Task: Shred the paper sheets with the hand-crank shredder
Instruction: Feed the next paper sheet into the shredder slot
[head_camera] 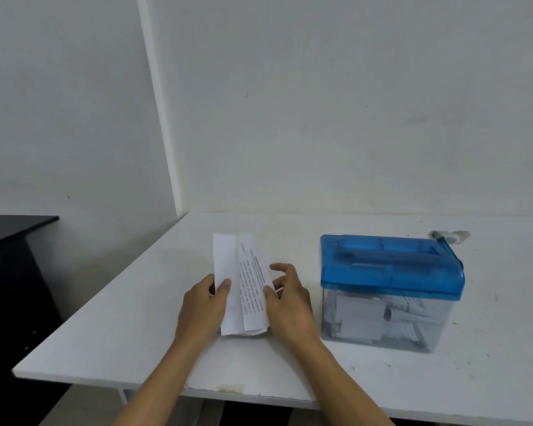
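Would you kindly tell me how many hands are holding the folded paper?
2: the left hand grips the folded paper at its left edge; the right hand pinches its right edge.

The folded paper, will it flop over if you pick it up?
Probably a bit. The folded paper looks thin and light, so its far end would likely droop. Its lengthwise folds may stiffen it somewhat. The left hand and right hand hold its sides, which should steady it.

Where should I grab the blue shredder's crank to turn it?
Grip the pale knob at the tip of the blue crank arm, probably coming from the right: it juts out past the right end of the shredder.
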A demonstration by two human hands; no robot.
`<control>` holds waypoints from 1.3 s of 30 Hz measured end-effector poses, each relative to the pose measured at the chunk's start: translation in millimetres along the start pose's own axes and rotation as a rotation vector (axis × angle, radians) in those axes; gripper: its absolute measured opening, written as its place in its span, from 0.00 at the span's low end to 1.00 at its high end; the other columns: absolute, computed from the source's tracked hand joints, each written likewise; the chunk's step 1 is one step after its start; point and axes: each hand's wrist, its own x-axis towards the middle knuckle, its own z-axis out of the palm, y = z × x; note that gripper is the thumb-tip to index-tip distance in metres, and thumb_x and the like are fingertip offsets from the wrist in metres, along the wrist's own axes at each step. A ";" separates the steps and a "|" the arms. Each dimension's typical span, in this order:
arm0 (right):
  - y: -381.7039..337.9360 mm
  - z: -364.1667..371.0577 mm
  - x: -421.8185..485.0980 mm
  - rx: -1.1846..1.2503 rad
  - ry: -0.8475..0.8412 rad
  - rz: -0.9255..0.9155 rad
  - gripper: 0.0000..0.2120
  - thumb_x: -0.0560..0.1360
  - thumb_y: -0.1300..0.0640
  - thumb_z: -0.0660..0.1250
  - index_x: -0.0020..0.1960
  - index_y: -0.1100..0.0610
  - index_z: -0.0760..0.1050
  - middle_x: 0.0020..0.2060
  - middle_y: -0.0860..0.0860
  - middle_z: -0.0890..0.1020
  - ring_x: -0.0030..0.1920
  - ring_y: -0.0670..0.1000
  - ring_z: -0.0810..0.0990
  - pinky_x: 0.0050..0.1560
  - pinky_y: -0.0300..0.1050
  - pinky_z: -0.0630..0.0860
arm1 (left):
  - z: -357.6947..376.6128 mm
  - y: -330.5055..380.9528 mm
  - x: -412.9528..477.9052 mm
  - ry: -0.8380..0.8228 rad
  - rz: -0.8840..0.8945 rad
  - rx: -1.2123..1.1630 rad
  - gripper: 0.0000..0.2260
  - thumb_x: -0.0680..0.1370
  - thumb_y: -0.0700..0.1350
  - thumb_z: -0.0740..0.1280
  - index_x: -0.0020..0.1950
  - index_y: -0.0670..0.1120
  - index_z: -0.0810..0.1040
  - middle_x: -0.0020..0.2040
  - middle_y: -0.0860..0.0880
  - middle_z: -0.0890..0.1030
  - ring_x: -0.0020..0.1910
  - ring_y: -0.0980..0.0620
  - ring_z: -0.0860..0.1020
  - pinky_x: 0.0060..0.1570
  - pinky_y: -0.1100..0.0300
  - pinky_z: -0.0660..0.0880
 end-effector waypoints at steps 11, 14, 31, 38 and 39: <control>-7.2 2.5 0.9 0.134 -0.045 -0.006 0.18 0.80 0.50 0.66 0.69 0.44 0.67 0.52 0.43 0.76 0.46 0.42 0.80 0.36 0.30 0.78 | -1.2 17.5 -9.1 0.064 0.089 -0.144 0.18 0.86 0.48 0.54 0.47 0.41 0.78 0.42 0.50 0.83 0.39 0.54 0.82 0.30 0.66 0.73; -12.6 2.8 1.1 0.181 -0.089 -0.026 0.18 0.82 0.48 0.61 0.71 0.49 0.70 0.55 0.44 0.79 0.51 0.43 0.80 0.44 0.34 0.80 | -1.7 29.2 -9.0 0.073 0.095 -0.191 0.19 0.86 0.50 0.53 0.49 0.39 0.77 0.43 0.47 0.82 0.43 0.48 0.82 0.34 0.60 0.74; -107.2 -120.1 -37.8 0.291 0.072 -0.204 0.08 0.84 0.51 0.55 0.60 0.48 0.70 0.49 0.40 0.79 0.45 0.40 0.81 0.37 0.31 0.76 | -13.9 186.4 -29.6 -0.150 0.353 -0.508 0.10 0.84 0.52 0.59 0.64 0.58 0.74 0.57 0.58 0.81 0.52 0.55 0.81 0.40 0.68 0.78; -82.6 -229.3 -18.1 -0.039 0.047 -0.058 0.11 0.79 0.56 0.62 0.47 0.58 0.82 0.35 0.46 0.81 0.36 0.46 0.75 0.38 0.42 0.70 | 40.4 247.1 -16.6 -0.399 0.355 -0.503 0.06 0.84 0.50 0.60 0.56 0.57 0.76 0.53 0.56 0.82 0.50 0.57 0.82 0.50 0.61 0.80; -75.9 -239.9 -13.8 -0.063 0.055 -0.041 0.11 0.80 0.56 0.62 0.47 0.57 0.82 0.37 0.46 0.82 0.37 0.46 0.76 0.39 0.40 0.71 | 50.4 251.6 -13.8 -0.455 0.320 -0.486 0.07 0.84 0.51 0.61 0.57 0.54 0.77 0.54 0.55 0.83 0.51 0.56 0.82 0.54 0.57 0.80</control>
